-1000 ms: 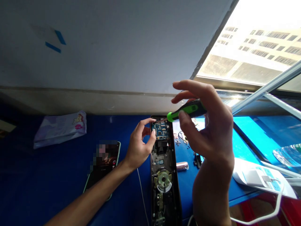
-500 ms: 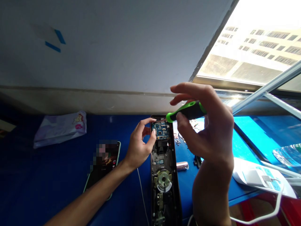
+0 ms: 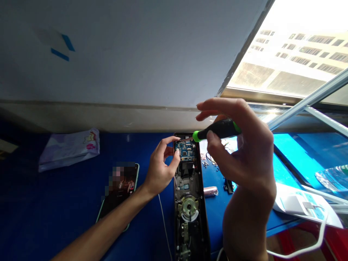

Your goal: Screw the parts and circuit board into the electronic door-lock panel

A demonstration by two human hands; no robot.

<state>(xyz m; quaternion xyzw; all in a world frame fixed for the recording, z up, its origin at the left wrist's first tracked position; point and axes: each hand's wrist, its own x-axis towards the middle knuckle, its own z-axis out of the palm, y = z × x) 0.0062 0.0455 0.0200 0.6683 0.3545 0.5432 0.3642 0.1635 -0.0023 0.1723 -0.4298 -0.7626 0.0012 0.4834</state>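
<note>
A green and black screwdriver (image 3: pixel 217 130) is in my right hand (image 3: pixel 244 156), its handle between thumb and curled fingers, with the other fingertips lifted clear. Its thin shaft points left, down to the top left corner of a blue circuit board (image 3: pixel 187 154). The board sits in the far end of a long, opened black housing (image 3: pixel 202 206), which also carries a round metal part (image 3: pixel 189 206). My left hand (image 3: pixel 163 165) grips the board's left edge, index finger by the screwdriver tip and thumb lower down. Whether a screw is under the tip is too small to tell.
Right of the housing lie small screws (image 3: pixel 205 164), a pinkish wrapped cylinder (image 3: pixel 211 191) and a black part (image 3: pixel 228 186). A phone (image 3: pixel 122 192) and a pale packet (image 3: pixel 70 148) are on the left. A white power strip (image 3: pixel 304 204) stands at the right edge.
The screwdriver handle has turned in my right hand, so less green shows. My right hand has shifted slightly right and down. My left hand stays put.
</note>
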